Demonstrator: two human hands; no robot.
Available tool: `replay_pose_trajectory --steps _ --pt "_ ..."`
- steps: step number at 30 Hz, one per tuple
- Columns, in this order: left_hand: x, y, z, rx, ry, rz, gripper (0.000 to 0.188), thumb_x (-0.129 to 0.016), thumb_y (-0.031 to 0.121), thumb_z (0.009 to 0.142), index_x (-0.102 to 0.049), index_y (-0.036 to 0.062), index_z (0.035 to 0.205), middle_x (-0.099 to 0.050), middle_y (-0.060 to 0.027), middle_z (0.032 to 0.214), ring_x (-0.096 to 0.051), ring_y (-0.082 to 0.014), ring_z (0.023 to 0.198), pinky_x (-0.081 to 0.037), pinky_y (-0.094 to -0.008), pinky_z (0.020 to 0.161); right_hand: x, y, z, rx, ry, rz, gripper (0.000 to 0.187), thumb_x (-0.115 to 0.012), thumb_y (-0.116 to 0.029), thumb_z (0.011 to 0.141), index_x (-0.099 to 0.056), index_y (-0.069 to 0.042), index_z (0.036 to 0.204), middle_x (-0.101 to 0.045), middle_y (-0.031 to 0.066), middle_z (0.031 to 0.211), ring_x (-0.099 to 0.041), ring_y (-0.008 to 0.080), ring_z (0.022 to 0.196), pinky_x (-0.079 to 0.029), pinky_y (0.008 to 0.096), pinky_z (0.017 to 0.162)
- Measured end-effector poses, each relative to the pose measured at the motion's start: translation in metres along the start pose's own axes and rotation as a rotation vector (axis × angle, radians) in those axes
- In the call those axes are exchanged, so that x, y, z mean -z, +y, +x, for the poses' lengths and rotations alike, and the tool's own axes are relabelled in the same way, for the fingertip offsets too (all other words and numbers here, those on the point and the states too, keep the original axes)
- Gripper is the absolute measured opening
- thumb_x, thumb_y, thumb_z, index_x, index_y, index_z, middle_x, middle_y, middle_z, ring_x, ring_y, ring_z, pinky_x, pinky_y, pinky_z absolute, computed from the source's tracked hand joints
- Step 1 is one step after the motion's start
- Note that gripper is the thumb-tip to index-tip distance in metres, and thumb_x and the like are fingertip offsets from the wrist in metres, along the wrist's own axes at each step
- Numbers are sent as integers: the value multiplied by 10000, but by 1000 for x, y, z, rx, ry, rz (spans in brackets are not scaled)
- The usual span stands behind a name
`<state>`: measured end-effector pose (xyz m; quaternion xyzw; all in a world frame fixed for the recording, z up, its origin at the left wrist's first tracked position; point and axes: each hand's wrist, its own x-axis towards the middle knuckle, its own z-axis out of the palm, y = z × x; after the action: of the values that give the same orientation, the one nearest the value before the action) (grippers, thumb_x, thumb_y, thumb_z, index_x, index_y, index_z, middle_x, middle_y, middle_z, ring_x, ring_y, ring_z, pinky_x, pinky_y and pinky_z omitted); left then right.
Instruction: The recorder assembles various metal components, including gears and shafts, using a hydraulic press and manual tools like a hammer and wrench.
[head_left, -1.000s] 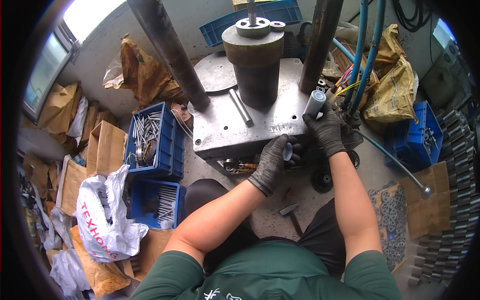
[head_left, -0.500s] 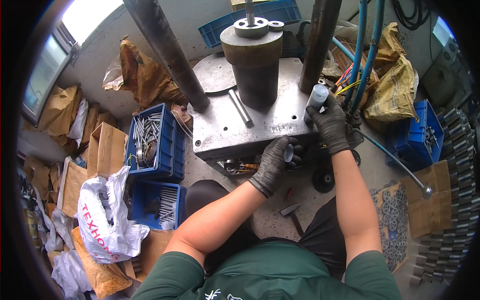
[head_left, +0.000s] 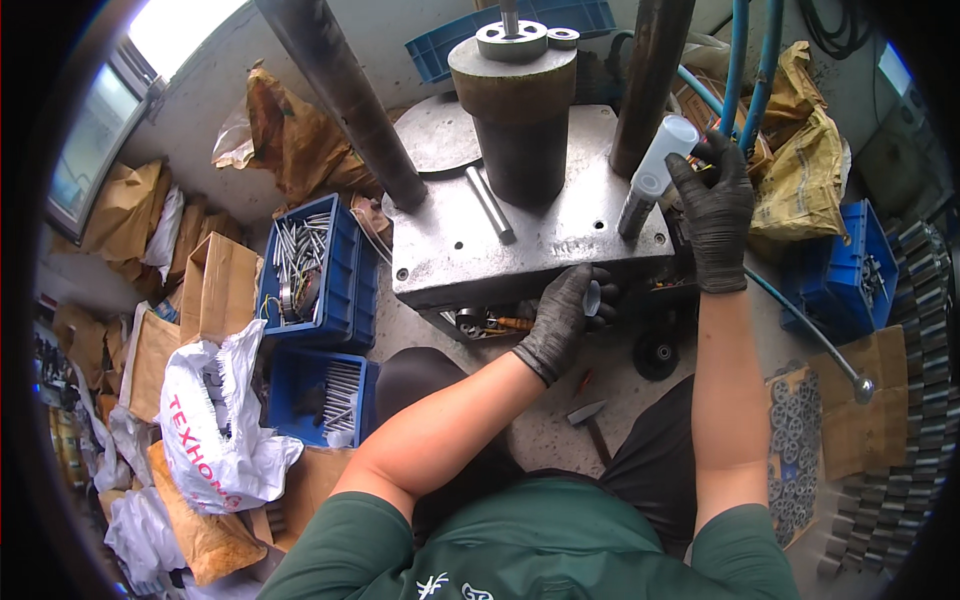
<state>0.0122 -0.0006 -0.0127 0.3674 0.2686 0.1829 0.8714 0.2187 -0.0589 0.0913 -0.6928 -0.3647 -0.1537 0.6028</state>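
My right hand (head_left: 718, 210), in a dark glove, pinches a translucent plastic cup (head_left: 672, 145) by its side between thumb and fingers. Just below the cup, a dark cylinder with a clear round top (head_left: 637, 214) stands on the right end of a metal plate (head_left: 545, 238). Whether cup and cylinder touch, I cannot tell. At the plate's front edge, my gloved left hand (head_left: 560, 325) is closed around a small pale round piece (head_left: 592, 298), mostly hidden by the fingers. A loose steel rod (head_left: 489, 205) lies on the plate.
A thick dark cylinder (head_left: 515, 130) rises mid-plate between two posts (head_left: 345, 105). Blue bins (head_left: 355, 270) of metal parts stand at left, another blue bin (head_left: 850, 265) at right. A hammer (head_left: 590, 420) lies on the floor. A ball-ended lever (head_left: 862, 390) juts out at right.
My right hand has moved up and right, drawing the translucent cup upward from the dark cylinder. My left hand keeps its small round piece at the plate's edge. The view has shifted slightly.
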Motion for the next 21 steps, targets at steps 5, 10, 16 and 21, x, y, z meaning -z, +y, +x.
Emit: replay_pose_trajectory --steps 5,10,16,21 --pt "0 -4 4 14 13 1 412 -578 409 1038 -631 33 1199 -718 -105 1029 -659 -167 783 -543 -317 722 1 -11 -6 -11 -106 -48 707 -848 -192 848 -503 -84 1456 -730 134 1165 -710 201 1003 -592 348 883" --pt "0 -6 4 4 9 13 420 -575 431 1040 -642 44 1187 -724 -93 1025 -665 -160 786 -541 -309 713 -10 15 -12 -201 -335 -21 787 -857 -193 827 -460 -86 1498 -708 156 1234 -688 245 1129 -538 378 1005" --pt "-3 -7 4 10 29 78 427 -562 456 1046 -651 61 1181 -733 -74 1038 -673 -153 795 -541 -327 729 -17 22 -5 -117 -189 364 723 -831 -94 860 -469 -75 1486 -699 156 1252 -683 243 1149 -547 378 1006" --pt "-2 -7 7 58 19 50 423 -549 454 1051 -648 67 1189 -732 -79 1042 -672 -158 792 -536 -331 729 -9 -7 0 56 -9 319 640 -822 -70 872 -509 -31 1429 -692 150 1228 -678 219 1130 -570 344 964"
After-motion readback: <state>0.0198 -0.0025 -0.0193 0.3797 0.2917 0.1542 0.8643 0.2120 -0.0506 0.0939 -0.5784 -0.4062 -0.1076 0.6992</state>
